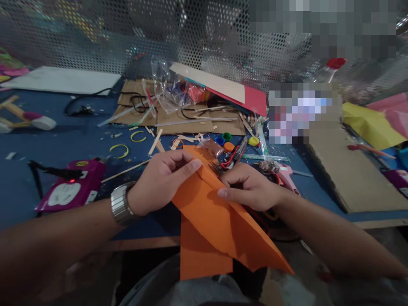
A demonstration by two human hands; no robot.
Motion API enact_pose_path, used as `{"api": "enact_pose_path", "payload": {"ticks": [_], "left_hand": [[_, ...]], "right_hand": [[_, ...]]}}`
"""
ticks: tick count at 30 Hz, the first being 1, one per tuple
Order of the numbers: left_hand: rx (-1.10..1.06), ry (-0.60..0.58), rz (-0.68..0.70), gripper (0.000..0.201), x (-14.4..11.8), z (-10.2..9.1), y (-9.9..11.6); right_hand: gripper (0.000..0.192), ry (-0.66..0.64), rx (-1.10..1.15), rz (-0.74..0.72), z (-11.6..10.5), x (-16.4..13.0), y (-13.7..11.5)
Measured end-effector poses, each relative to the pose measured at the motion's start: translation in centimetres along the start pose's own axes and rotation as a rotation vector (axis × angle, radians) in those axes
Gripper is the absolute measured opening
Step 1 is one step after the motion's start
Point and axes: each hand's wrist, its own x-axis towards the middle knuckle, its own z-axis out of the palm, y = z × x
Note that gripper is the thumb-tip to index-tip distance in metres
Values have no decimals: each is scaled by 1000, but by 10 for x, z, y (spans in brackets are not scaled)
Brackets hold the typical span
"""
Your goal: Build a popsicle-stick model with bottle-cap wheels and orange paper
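No readable text or labels.

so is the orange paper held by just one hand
No, the left hand and right hand both hold the orange paper.

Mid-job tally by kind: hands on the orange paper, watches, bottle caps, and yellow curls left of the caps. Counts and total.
Hands on the orange paper: 2 (left hand, right hand)
Watch: 1
Caps: 4 (blue cap, green cap, orange cap, yellow cap)
Yellow curls: 2
Total: 9
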Motion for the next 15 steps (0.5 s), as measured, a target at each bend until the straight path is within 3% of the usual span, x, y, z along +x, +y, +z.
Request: {"api": "enact_pose_path", "payload": {"ticks": [8, 15], "left_hand": [[-163, -2, -57, 31, 0, -1, 1], [-374, 38, -145, 30, -1, 0, -4]], "right_hand": [[56, -21, 34, -28, -4, -3, 3], [58, -19, 192, -4, -3, -4, 3]]}}
